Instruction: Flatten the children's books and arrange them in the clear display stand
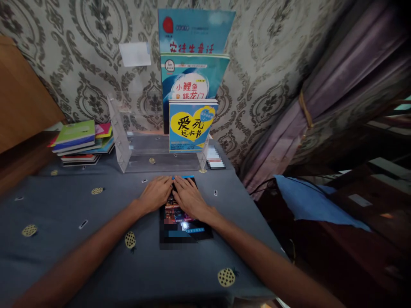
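The left hand [156,193] and right hand [190,197] lie open on the black book [176,214], on the pineapple tablecloth [70,203]; pushing too hard could bump it into the clear bookstand [146,147]

1) The big blue book [196,33] at the back says 安徒生童话
2) The green-blue book [192,76] in the middle says 小鲤鱼跳龙门
3) The small front book [192,127] says 爱死这本书 in black on a yellow heart
4) The flat dark book [172,209] has words too tiny to read
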The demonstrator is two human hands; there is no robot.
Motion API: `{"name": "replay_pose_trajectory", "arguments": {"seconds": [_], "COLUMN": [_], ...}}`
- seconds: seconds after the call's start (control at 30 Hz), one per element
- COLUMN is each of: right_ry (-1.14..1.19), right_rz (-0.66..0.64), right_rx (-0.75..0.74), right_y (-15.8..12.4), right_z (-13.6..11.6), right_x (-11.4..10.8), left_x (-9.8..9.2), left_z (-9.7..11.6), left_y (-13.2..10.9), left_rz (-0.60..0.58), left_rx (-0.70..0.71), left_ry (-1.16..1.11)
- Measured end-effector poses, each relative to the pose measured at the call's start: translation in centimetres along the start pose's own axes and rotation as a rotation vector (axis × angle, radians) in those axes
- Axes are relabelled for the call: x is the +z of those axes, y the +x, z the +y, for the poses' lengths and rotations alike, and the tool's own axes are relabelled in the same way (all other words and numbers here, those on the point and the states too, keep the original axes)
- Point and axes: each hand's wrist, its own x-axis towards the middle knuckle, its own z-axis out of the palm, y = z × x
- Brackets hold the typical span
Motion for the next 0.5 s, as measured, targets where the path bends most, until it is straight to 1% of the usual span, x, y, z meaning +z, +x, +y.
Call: {"name": "replay_pose_trajectory", "arguments": {"seconds": [0.1,0.2,0.37,0.5], "right_ry": [0.018,0.023,0.044,0.06], "right_rz": [-0.025,-0.016,0.027,0.042], "right_rx": [0.003,0.01,0.019,0.027], "right_y": [-0.2,-0.7,-1.1,-1.1], "right_z": [0.3,0.7,1.1,1.3], "right_x": [-0.6,-0.8,-0.4,0.1], "left_x": [-0.2,-0.2,-0.2,-0.2], "left_z": [0.2,0.3,0.4,0.7], "left_y": [0.2,0.2,1.1,2.1], "left_rz": [-0.012,-0.01,0.0,-0.024], "left_rx": [-0.011,0.002,0.033,0.025], "left_ry": [0.015,0.023,0.098,0.133]}}
